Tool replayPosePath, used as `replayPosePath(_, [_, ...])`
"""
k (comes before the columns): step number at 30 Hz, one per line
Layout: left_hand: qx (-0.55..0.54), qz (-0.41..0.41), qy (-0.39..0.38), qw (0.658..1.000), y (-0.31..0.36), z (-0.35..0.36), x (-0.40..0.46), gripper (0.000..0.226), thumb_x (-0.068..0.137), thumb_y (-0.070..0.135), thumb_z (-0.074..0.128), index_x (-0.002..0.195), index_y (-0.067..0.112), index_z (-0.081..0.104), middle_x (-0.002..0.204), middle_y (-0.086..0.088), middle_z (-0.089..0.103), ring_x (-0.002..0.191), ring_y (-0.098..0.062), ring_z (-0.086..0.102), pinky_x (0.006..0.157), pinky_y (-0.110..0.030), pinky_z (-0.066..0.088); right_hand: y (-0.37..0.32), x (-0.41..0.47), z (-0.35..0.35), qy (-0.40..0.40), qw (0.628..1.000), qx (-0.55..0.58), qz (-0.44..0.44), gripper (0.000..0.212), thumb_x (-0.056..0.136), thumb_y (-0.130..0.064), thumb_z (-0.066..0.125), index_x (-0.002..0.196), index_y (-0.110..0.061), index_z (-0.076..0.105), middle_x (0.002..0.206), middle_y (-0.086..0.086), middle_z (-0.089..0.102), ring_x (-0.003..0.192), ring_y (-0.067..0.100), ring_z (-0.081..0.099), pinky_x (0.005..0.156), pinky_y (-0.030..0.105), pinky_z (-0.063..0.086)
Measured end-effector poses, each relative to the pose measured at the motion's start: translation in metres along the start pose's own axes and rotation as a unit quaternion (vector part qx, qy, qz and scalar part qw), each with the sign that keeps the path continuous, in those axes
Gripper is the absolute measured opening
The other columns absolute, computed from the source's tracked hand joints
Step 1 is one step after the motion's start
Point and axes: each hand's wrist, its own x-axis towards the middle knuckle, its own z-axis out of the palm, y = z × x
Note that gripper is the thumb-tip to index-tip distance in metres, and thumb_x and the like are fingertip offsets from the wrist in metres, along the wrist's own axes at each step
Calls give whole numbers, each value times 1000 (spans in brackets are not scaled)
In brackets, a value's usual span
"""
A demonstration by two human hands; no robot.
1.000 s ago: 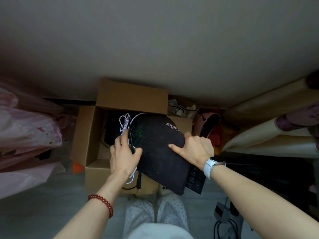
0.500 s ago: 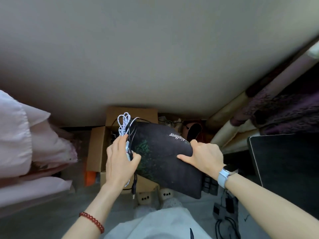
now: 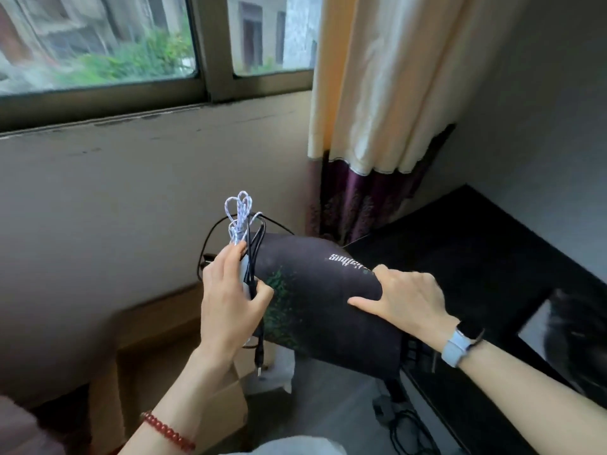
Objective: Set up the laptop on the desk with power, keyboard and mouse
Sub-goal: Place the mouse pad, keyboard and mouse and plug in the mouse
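A black mouse pad (image 3: 322,300) with white lettering and green speckles is held up in the air between both hands, bent over something underneath. My right hand (image 3: 404,300) grips its right edge; dark keys of a keyboard (image 3: 417,353) peek out below it. My left hand (image 3: 230,300) is closed on the pad's left edge together with a bundle of cables (image 3: 243,231), one white braided, others black, with a plug dangling below. The black desk (image 3: 476,257) lies just right of the pad.
An open cardboard box (image 3: 170,356) stands on the floor below my left arm. A window and wall are ahead, a cream and purple curtain (image 3: 371,126) hangs in the corner. Cables and a power strip (image 3: 391,408) lie on the floor by the desk.
Both hands have lifted the pad, keyboard and cables up out of the box and toward the desk. The view has swung up from the floor to the window and desk.
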Motion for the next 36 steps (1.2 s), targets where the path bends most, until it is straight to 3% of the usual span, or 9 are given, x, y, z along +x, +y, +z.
replayPosePath(6, [-45,100,-27,994,107,55,-30,67,69,9,69,131,10,43,133,-11,47,119,-27,42,100,-30,33,93,-101,-48,54,994,-43,84,67,66,-81,35,76,-16,51,59,-3,63,57,25,65,47,25,27])
replayPosePath(16, [-74,172,-149,971,255,161,-159,69,70,15,68,134,13,41,137,-6,43,119,-28,38,97,-33,35,213,-308,-61,9,963,-42,265,69,65,-86,33,86,-21,47,80,-1,71,79,27,68,56,32,33])
replayPosePath(20, [-59,197,-207,956,281,189,-195,69,72,18,66,135,13,39,139,-5,42,120,-26,36,94,-40,40,237,-369,-47,-20,947,-25,319,74,64,-87,30,93,-22,49,79,2,71,80,27,67,57,31,31])
replayPosePath(24, [-46,211,-254,943,297,218,-213,69,73,18,66,136,13,38,141,-4,41,120,-25,34,94,-40,40,255,-402,-29,-54,933,-6,356,68,64,-87,32,82,-22,42,79,2,70,80,27,66,57,32,31])
replayPosePath(36, [-31,231,-335,913,312,303,-206,68,72,15,69,134,10,42,138,-10,44,116,-32,39,93,-44,41,310,-421,28,-106,895,66,429,74,61,-88,30,91,-24,52,77,-1,68,76,24,65,60,32,40])
